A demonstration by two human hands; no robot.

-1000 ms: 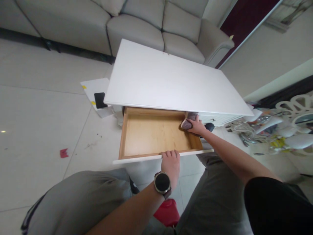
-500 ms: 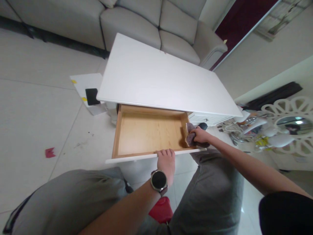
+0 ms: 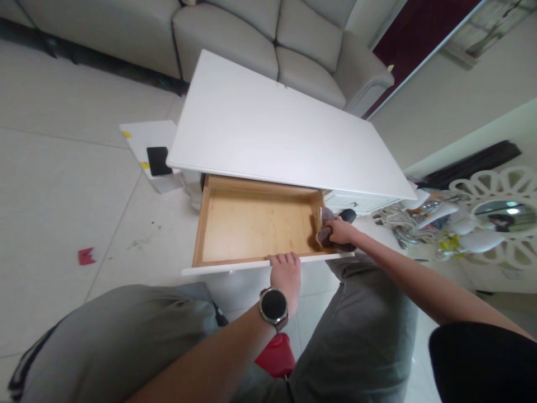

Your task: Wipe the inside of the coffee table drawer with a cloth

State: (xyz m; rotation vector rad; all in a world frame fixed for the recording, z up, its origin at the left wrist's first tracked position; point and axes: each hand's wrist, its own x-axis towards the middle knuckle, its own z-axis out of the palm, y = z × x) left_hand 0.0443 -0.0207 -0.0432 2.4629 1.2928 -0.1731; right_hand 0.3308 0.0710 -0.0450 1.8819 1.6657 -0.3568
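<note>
**Cloth hand edges along the drawer's right wall**

Since the picture half a second back, the right hand (image 3: 340,232) has barely shifted: it sits at nearly the same spot on the right inner wall of the drawer (image 3: 255,224), whereas a full second ago it was up in the far right corner, under the table edge. Its fingers are curled round a dark, mauve-grey cloth (image 3: 324,229), bunched and pressed against the wooden side wall near the front. The left hand (image 3: 285,273) has kept its place on the white drawer front, fingers hooked over the top edge, thumb hidden; a round black watch (image 3: 273,305) sits on that wrist.

The drawer is pulled well out from under the white table (image 3: 277,129). Its long axis runs left to right, parallel to the table's near edge, and its open end faces the person. The cloth's folded bulk stands roughly upright against the wall, its upper end pointing toward the table.

On the floor to the left lie a white board with a black phone (image 3: 158,160) and a red scrap (image 3: 85,256).
</note>
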